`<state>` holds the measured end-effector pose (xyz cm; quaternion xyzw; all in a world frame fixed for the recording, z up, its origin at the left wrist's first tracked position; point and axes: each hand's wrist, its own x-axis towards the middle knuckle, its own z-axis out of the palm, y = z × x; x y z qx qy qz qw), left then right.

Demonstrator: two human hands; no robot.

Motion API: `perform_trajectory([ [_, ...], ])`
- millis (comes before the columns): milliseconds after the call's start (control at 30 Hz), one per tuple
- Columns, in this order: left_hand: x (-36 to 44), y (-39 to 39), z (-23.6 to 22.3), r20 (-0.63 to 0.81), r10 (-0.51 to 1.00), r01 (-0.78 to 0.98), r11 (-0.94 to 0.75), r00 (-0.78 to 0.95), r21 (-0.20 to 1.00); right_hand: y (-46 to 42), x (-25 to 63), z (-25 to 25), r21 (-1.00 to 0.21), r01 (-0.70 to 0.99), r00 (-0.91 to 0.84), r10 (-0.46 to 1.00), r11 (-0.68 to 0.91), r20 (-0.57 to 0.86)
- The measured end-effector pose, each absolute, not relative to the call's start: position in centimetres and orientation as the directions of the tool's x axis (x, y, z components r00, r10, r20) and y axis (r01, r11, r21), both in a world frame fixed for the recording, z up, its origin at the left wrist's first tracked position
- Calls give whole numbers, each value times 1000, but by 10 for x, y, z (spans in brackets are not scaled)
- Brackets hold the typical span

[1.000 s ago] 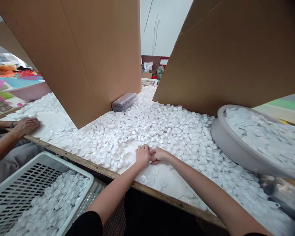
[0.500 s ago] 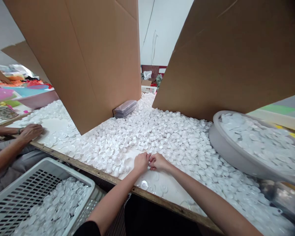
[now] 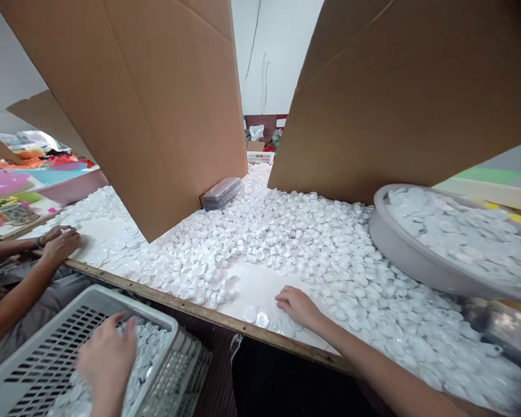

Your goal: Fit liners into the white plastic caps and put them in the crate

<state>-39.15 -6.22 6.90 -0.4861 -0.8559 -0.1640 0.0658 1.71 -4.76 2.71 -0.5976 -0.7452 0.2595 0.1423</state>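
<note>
A deep layer of small white plastic caps [image 3: 304, 237] covers the white table [image 3: 256, 278]. My right hand [image 3: 297, 305] lies on the table near its front edge, fingers curled down on a few clear round discs [image 3: 260, 317]; what they hold, if anything, is hidden. My left hand [image 3: 106, 354] hangs over the white slotted basket [image 3: 39, 347] at the lower left, fingers loosely spread above the caps inside it. It is blurred by motion.
Two tall cardboard sheets [image 3: 156, 104] stand on the table, left and right. A grey basin [image 3: 421, 260] full of caps leans at the right. A clear packet [image 3: 221, 191] lies by the left sheet. Another person's hands [image 3: 61, 240] rest on the table at far left.
My left hand left the table, where it met my right hand, and swung down left over the basket. My right hand slid toward the front edge.
</note>
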Motion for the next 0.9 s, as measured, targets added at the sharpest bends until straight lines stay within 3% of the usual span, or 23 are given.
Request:
perform_trajectory([
  [67, -333, -41, 60, 264, 926, 909, 154, -269, 386, -46, 9, 23, -477, 865, -233, 966, 155, -109],
  [133, -259, -17, 51, 212, 977, 823, -144, 30, 549, -44, 1, 23, -394, 911, -192, 971, 123, -141],
  [200, -190, 6, 42, 163, 953, 746, -302, 256, 593, -44, -3, 24, -336, 936, -166, 973, 103, -162],
  [333, -110, 30, 27, 83, 957, 834, -282, 277, 474, -49, 0, 25, -279, 952, -171, 975, 128, -138],
  [433, -98, 34, 14, 73, 964, 861, -260, 254, 436, -55, 5, 24, -323, 937, -165, 984, 135, -69],
  [533, -105, 35, 7, 104, 947, 802, -315, 305, 509, -58, 9, 23, -415, 900, -148, 989, 136, 3],
  [700, -124, 29, 12, 192, 907, 550, -384, 375, 742, -51, 18, 19, -554, 830, -22, 997, 59, 73],
  [833, -137, 16, 14, 118, 885, 557, -381, 450, 738, -40, 25, 19, -659, 747, 161, 985, -80, 63],
  [900, -140, 10, 12, 60, 869, 591, -384, 492, 709, -35, 24, 21, -765, 625, 213, 977, -153, -21],
])
